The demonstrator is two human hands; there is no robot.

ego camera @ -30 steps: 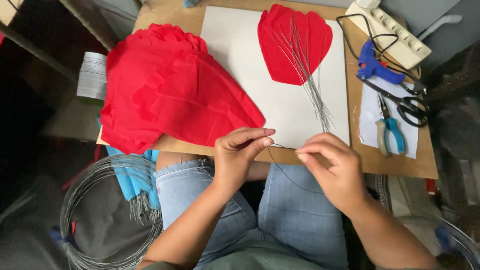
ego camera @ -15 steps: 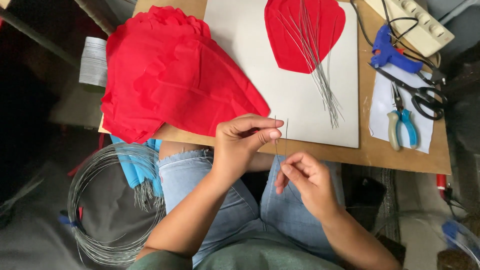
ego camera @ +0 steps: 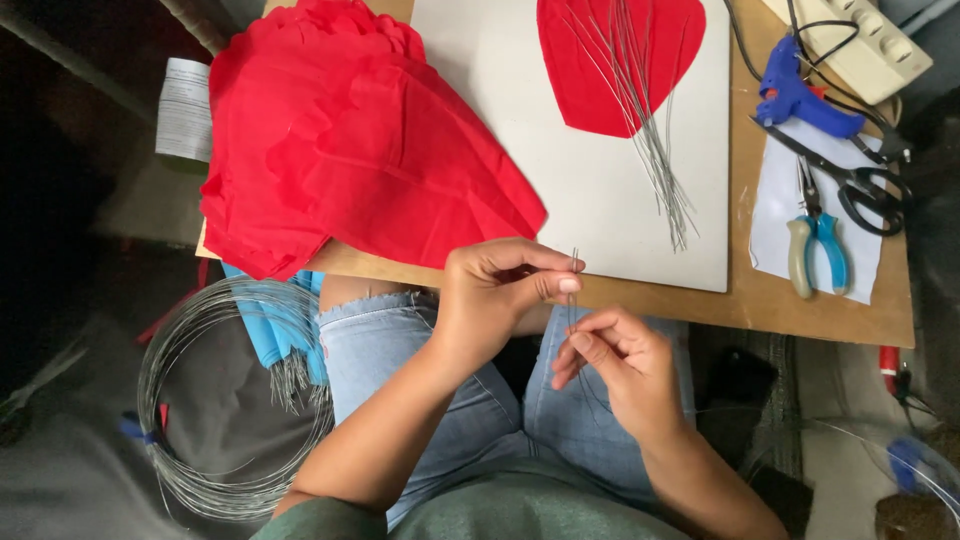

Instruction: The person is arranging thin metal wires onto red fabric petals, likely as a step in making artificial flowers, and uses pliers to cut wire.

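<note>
Both hands pinch one thin wire [ego camera: 574, 268]. The left hand [ego camera: 495, 290] grips its top; the right hand [ego camera: 610, 360] holds it lower, over the lap.

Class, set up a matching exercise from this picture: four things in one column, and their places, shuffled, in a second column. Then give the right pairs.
Things:
1. pliers
2. wire coil
3. red heart
4. thin wire

Places:
A. on the white board
B. pinched between left hand and right hand
C. on a paper sheet beside the scissors
D. down on the floor, beside the knee

Pairs: 1-C, 2-D, 3-A, 4-B
</note>
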